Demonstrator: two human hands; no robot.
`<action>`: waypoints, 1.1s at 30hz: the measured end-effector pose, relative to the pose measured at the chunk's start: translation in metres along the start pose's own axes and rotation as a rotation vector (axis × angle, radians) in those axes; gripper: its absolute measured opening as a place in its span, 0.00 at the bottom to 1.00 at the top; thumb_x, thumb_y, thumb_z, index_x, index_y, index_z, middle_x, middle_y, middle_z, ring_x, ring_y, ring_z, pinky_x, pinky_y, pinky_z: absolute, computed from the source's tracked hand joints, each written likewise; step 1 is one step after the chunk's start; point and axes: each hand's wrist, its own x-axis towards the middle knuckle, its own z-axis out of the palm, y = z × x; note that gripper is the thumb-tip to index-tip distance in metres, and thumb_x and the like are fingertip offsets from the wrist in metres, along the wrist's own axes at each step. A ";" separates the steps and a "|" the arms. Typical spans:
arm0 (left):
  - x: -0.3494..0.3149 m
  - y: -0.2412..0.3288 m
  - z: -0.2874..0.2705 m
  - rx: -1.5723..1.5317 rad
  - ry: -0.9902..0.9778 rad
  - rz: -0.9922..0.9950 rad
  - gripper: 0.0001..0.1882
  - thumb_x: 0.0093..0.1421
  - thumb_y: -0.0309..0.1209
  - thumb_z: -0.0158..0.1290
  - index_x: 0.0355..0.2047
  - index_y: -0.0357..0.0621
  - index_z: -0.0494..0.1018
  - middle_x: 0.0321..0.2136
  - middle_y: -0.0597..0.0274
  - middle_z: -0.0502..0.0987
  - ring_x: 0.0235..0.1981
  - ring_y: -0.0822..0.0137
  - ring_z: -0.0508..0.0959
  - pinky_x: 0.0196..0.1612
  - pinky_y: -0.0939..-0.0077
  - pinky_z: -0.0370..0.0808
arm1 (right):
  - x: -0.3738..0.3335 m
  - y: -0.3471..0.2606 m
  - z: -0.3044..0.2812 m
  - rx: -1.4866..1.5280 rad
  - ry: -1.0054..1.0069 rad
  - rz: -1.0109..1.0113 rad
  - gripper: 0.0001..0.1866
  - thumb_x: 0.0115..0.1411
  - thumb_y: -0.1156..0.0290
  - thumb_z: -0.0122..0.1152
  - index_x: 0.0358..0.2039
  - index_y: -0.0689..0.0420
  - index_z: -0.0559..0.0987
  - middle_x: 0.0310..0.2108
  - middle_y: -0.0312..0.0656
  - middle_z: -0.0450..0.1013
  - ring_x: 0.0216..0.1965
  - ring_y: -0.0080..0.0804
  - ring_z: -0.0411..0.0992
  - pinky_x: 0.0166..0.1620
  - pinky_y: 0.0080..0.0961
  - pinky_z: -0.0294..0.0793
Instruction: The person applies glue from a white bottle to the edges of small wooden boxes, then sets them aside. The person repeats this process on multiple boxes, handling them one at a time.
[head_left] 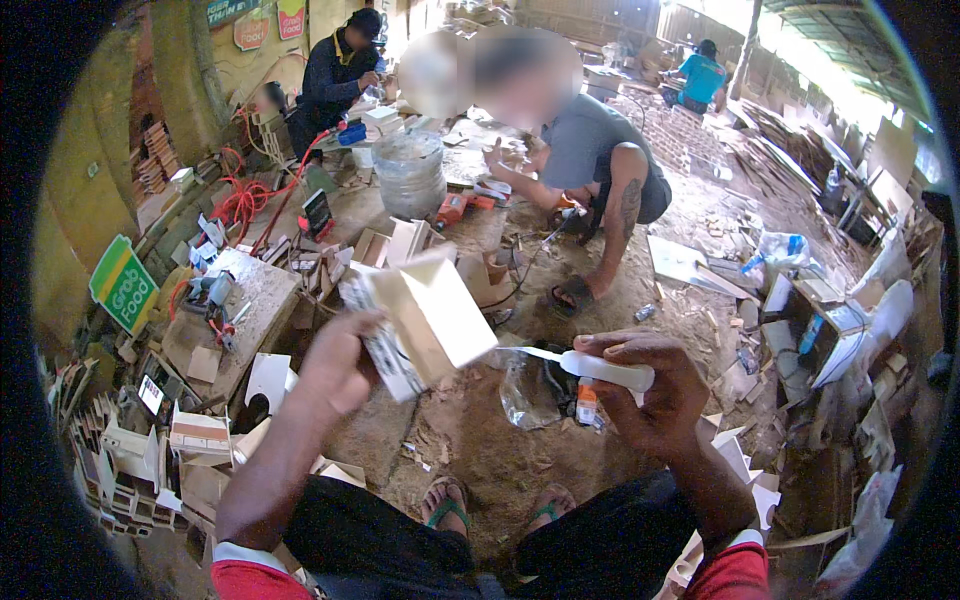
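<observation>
Well, the brown dirt floor (pixel 450 425) spreads widest from where I stand, littered with offcuts, and a person in a grey shirt (pixel 600 140) crouches on it across from the worker. Off to the left, a low, pale wooden worktop (pixel 262 292) carries a few tools.

The pale tan, open-sided box of what looks like thin wooden board (pixel 412 318) is held up in the air, ahead of the worker's knees. I'd judge it light and stiff, its thin edges easily chipped; a wall near a corner seems the sound place to grip. It looks boxy and slightly blurred, one panel glaring white, with dark marks on the outer side. The left hand (pixel 340 365) is clamped on its left side (some fingers are hidden from me).

The right hand (pixel 650 385) closes fingers and thumb around a small white plastic squeeze bottle (pixel 612 372), level with the box's lower right corner. That should be light, soft-walled and perhaps slippery, best pinched around the body. It is smooth and rounded, tapering into a slim white nozzle (pixel 541 353) whose tip reaches that corner; whether they touch, I can't tell.
</observation>
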 end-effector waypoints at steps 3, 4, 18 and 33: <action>-0.003 -0.029 0.010 0.009 -0.035 -0.079 0.16 0.59 0.26 0.50 0.48 0.39 0.66 0.37 0.58 0.76 0.35 0.64 0.79 0.42 0.66 0.79 | -0.001 -0.001 0.000 -0.029 -0.014 0.005 0.13 0.56 0.81 0.59 0.41 0.63 0.69 0.41 0.56 0.75 0.45 0.44 0.75 0.48 0.37 0.75; -0.005 -0.034 0.010 0.021 0.027 -0.132 0.17 0.59 0.26 0.51 0.48 0.40 0.66 0.37 0.57 0.76 0.34 0.65 0.79 0.41 0.65 0.79 | -0.002 -0.001 -0.001 -0.047 -0.014 0.018 0.13 0.56 0.81 0.59 0.41 0.63 0.69 0.41 0.56 0.74 0.45 0.45 0.75 0.48 0.38 0.75; -0.019 -0.040 0.041 0.338 -0.110 0.081 0.17 0.51 0.21 0.60 0.41 0.36 0.72 0.35 0.58 0.78 0.35 0.68 0.79 0.41 0.72 0.75 | -0.012 0.002 -0.015 -0.229 0.165 0.019 0.14 0.58 0.80 0.58 0.42 0.62 0.66 0.41 0.59 0.73 0.45 0.44 0.75 0.48 0.38 0.74; -0.039 -0.033 0.046 0.469 -0.362 0.249 0.14 0.53 0.23 0.59 0.42 0.39 0.76 0.34 0.64 0.79 0.36 0.74 0.78 0.44 0.76 0.74 | -0.004 -0.001 0.000 -0.341 -0.019 -0.170 0.17 0.52 0.82 0.64 0.39 0.59 0.67 0.41 0.59 0.75 0.44 0.47 0.76 0.47 0.38 0.76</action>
